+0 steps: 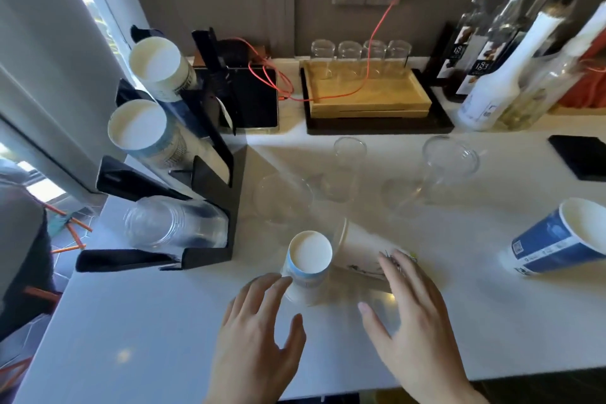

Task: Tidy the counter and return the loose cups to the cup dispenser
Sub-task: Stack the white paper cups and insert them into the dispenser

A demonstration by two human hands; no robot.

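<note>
Two hands, left hand (259,334) and right hand (410,311), fingers spread, empty, flank small paper cup (306,264) — likely closing to grasp.

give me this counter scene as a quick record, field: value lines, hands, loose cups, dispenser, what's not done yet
left hand: open, fingertips at the small paper cup, which stands upside down
right hand: open, over the white paper cup lying on its side
blue paper cup: tipped over, far right of the counter
clear plastic cups: several loose mid-counter, e.g. one upright
cup dispenser: left edge, two paper stacks above, a clear stack in the bottom slot
not done yet: no loose cup is back in the dispenser
</note>
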